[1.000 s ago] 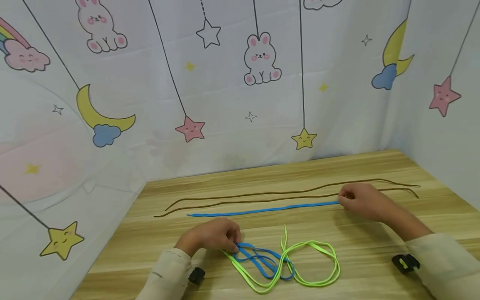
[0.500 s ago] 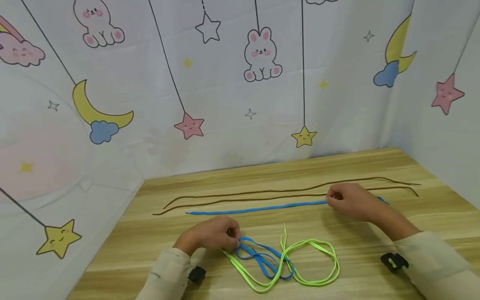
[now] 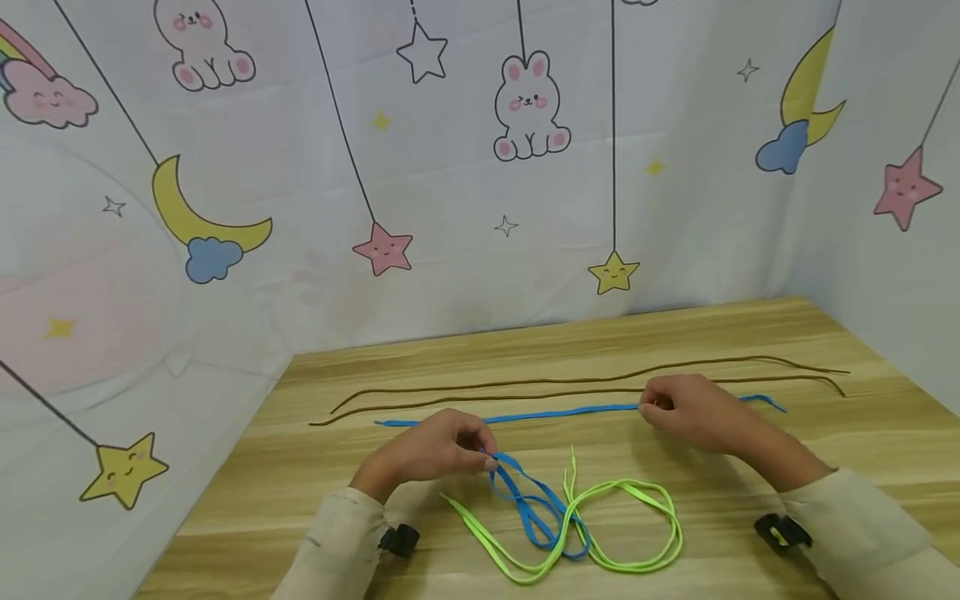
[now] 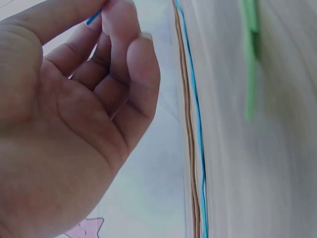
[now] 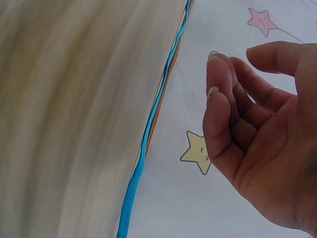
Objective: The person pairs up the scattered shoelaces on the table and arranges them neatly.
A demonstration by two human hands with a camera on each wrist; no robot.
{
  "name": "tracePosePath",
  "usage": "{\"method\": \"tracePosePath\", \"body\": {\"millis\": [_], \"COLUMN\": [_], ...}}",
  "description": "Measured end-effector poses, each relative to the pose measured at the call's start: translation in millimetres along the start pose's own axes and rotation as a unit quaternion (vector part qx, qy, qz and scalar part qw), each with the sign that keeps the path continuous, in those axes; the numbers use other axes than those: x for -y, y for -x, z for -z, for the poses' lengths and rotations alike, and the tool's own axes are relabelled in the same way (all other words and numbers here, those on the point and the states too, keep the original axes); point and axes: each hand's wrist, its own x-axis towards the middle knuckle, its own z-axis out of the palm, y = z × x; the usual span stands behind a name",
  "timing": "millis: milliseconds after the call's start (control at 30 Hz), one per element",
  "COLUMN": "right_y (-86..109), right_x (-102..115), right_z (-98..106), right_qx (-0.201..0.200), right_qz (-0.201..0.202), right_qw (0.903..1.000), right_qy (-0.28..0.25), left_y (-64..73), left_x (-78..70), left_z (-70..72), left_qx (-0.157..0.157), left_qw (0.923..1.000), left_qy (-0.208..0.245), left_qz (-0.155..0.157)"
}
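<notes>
Since it looks thin and limp, the looped blue lace [image 3: 542, 502] should handle as light, soft and easily tangled — best pinched near an end. It runs from the left hand [image 3: 431, 450], whose fingertips pinch it, to the green lace [image 3: 550, 560] between and nearer than the hands. The right hand [image 3: 690, 408] — loosely curved, holding nothing — hovers over the straight blue lace [image 3: 562, 413].

See a white cloth backdrop [image 3: 465, 167] across the upper frame, printed with a winking rabbit [image 3: 532, 108] at upper centre and another rabbit [image 3: 204, 33] at upper left. At far left, find a smiling pink cloud [image 3: 51, 102]; lower and further right, a yellow moon [image 3: 195, 215] with a blue cloud [image 3: 213, 260]. At lower left, note a yellow star [image 3: 126, 471]; at far right, a pink star [image 3: 907, 189]. Across the lower frame, see a wood-grain counter [image 3: 735, 500].
</notes>
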Motion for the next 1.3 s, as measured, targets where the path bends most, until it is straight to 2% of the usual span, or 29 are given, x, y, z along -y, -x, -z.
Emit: {"method": "tracePosePath", "body": {"millis": [100, 267, 400, 533, 667, 867, 1000, 1100, 1200, 1300], "right_y": [-0.6, 0.1, 2.1, 4.3, 6.0, 9.1, 10.4, 11.0, 11.4, 12.1], "right_x": [3, 12, 21, 32, 42, 51, 54, 56, 58, 59], "right_z": [-2, -6, -9, -11, -11, -8, -10, -12, -12, -11], "right_qx": [0.001, 0.009, 0.035, 0.07, 0.083, 0.094, 0.105, 0.101, 0.08, 0.057], "right_qz": [0.003, 0.012, 0.023, 0.028, 0.04, 0.048, 0.065, 0.077, 0.086, 0.095], "right_qw": [1.0, 0.9998, 0.997, 0.9876, 0.9817, 0.9739, 0.9669, 0.9657, 0.9691, 0.9704], "right_qy": [-0.003, -0.014, -0.064, -0.138, -0.167, -0.201, -0.223, -0.227, -0.217, -0.214], "left_y": [-4.0, -14.9, -28.8, -43.1, -52.7, -56.5, -56.0, -57.2, -58.8, -58.5], "left_x": [-4.8, -21.3, -34.8, -46.9, -57.1, -63.3, -62.8, -64.1, -67.8, -71.0], "left_z": [-1.8, -8.1, -15.9, -26.8, -36.5, -46.4, -52.3, -57.2, -62.3, -66.5], "left_qx": [0.011, 0.024, -0.007, -0.055, -0.085, -0.119, -0.128, -0.122, -0.111, -0.108], "left_qw": [0.9998, 0.9994, 0.9985, 0.9945, 0.9907, 0.9865, 0.983, 0.9787, 0.9759, 0.9765], "left_qy": [0.014, 0.002, 0.002, 0.011, 0.025, 0.032, 0.057, 0.09, 0.113, 0.121], "left_qz": [-0.005, -0.026, -0.055, -0.088, -0.102, -0.108, -0.119, -0.138, -0.15, -0.142]}}
